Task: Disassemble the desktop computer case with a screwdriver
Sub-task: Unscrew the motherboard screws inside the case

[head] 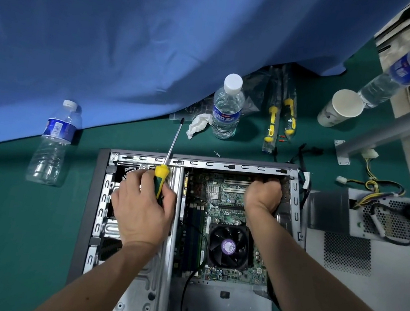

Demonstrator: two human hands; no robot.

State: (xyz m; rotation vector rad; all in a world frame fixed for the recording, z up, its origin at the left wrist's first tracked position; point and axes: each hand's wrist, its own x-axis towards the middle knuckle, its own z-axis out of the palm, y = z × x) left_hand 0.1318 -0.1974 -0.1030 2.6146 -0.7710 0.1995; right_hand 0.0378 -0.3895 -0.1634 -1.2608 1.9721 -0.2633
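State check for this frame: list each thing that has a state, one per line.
Computer case: lying flat, side open, motherboard exposed.
Screwdriver: held in left hand, tip pointing away.
Right hand: fingers curled inside the case's far corner.
Power supply: out of the case.
Middle bottle: upright, capped.
Paper cup: upright.

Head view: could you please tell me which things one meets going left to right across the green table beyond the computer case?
Lying water bottle → crumpled tissue → upright water bottle → bagged yellow-handled screwdrivers → paper cup → tilted water bottle.
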